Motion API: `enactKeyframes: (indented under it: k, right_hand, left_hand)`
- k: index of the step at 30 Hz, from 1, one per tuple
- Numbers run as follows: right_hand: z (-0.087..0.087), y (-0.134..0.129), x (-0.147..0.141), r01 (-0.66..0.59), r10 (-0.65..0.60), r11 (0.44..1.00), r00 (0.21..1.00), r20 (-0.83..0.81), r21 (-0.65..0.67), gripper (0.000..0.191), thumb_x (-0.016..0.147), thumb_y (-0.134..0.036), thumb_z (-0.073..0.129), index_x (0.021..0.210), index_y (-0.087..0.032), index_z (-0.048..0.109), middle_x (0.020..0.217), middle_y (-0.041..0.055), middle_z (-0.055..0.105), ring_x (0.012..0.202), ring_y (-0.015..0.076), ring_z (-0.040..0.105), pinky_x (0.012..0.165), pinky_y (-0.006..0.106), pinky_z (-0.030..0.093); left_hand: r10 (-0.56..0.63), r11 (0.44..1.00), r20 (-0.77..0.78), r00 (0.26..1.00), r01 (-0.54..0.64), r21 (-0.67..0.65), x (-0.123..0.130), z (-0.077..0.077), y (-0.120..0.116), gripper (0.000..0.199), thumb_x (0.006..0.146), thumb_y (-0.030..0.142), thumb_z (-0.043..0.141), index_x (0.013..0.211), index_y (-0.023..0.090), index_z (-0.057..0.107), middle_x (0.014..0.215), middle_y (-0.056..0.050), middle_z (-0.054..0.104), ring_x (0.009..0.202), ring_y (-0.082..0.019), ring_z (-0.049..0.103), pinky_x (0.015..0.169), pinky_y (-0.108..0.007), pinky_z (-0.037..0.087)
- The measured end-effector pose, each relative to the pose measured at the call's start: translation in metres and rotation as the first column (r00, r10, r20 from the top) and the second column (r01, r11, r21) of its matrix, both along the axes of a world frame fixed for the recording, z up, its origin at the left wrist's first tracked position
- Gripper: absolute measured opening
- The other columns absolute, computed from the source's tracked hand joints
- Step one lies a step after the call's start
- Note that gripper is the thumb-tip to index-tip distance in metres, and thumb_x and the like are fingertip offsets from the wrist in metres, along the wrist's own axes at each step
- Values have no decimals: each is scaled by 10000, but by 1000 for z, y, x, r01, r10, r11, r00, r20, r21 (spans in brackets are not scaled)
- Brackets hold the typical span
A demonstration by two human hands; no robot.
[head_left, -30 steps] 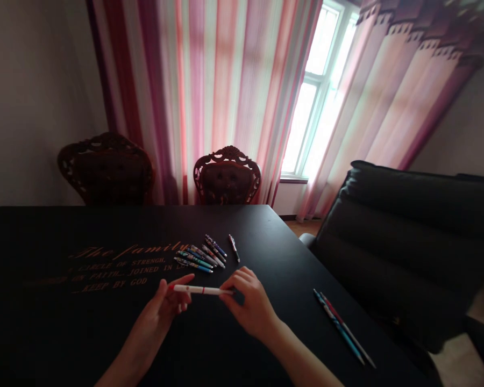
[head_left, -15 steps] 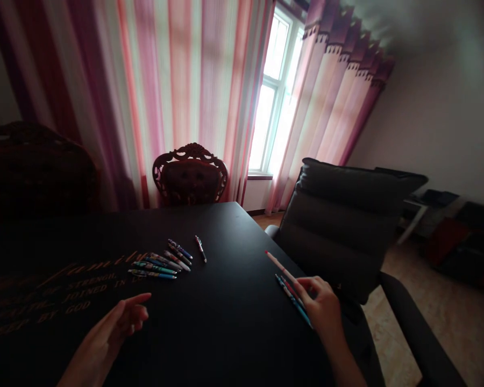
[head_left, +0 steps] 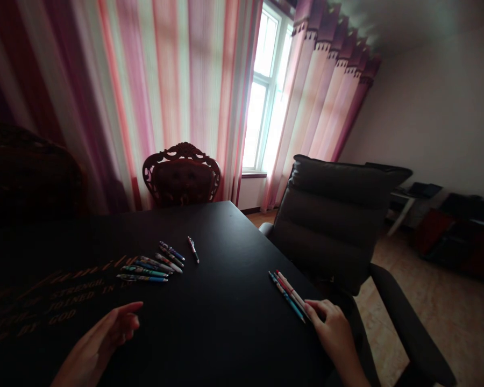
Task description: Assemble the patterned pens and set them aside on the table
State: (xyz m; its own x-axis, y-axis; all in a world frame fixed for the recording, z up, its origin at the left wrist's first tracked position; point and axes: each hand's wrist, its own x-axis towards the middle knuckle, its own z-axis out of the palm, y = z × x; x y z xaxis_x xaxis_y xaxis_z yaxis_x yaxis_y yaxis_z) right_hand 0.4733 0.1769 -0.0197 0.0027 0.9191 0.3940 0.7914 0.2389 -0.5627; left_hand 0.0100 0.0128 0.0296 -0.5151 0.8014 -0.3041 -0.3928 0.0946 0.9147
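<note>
At the table's right edge, my right hand pinches the near end of a pale pink pen. That pen lies alongside a red pen, with a blue patterned pen to their left, all slanting the same way. My left hand hovers over the table at the lower left, fingers loosely apart, holding nothing. Beyond it lies a loose cluster of several patterned pens. A single dark pen rests by itself to the right of that cluster.
The black table carries gold lettering on its left side. A black padded armchair stands close against the right edge. Behind the far edge is a carved wooden chair, with striped curtains and a window further back.
My right hand has lowered the pale pink pen from above the table to lie beside the red and blue pens. The view has turned slightly to the right.
</note>
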Motion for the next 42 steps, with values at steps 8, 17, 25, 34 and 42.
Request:
enactKeyframes:
  k: [8, 17, 25, 34, 42]
  right_hand:
    - [1, -8, 6, -85, 82, 995, 995, -63, -59, 349, 837, -498, 571, 1020, -255, 743, 917, 75, 714, 912, 287, 634, 841, 403, 493]
    - [0, -2, 5, -70, 68, 997, 997, -40, -44, 399, 827, -574, 559, 955, -246, 747, 947, 88, 723, 923, 309, 639, 811, 417, 495]
    - [47, 23, -92, -363, 359, 923, 932, 49, 128, 316, 900, -484, 519, 985, -238, 698, 980, 78, 685, 949, 273, 602, 852, 394, 464]
    - [44, 3, -302, -641, 617, 767, 719, 319, -39, 206, 876, -222, 565, 1072, -199, 627, 1075, 89, 650, 1036, 255, 595, 921, 348, 439]
    - [34, 26, -357, -567, 539, 823, 763, 357, -32, 115, 885, -154, 509, 878, -162, 624, 937, 118, 684, 918, 256, 640, 783, 323, 434]
  left_hand:
    - [-7, 1000, 0, 1000, 7, 26, 2, 2, -2, 515, 542, 522, 840, 950, 223, 746, 852, -54, 742, 847, -284, 670, 684, -327, 602]
    - [-53, 997, -159, 986, 62, 53, -1, -11, 2, 572, 621, 614, 775, 990, 179, 736, 781, -44, 703, 781, -200, 597, 686, -235, 492]
    - [-72, 985, -243, 967, 107, 137, 4, -15, 1, 557, 829, 663, 527, 1033, 177, 707, 771, -24, 666, 722, -155, 534, 693, -264, 415]
    - [-53, 974, -271, 961, 110, 200, 0, -28, 9, 619, 779, 717, 538, 945, 147, 713, 682, -33, 657, 627, -144, 541, 612, -264, 393]
    - [-13, 975, -259, 966, 70, 212, 4, -25, 11, 741, 698, 812, 524, 908, 122, 696, 659, -45, 641, 605, -150, 538, 588, -271, 401]
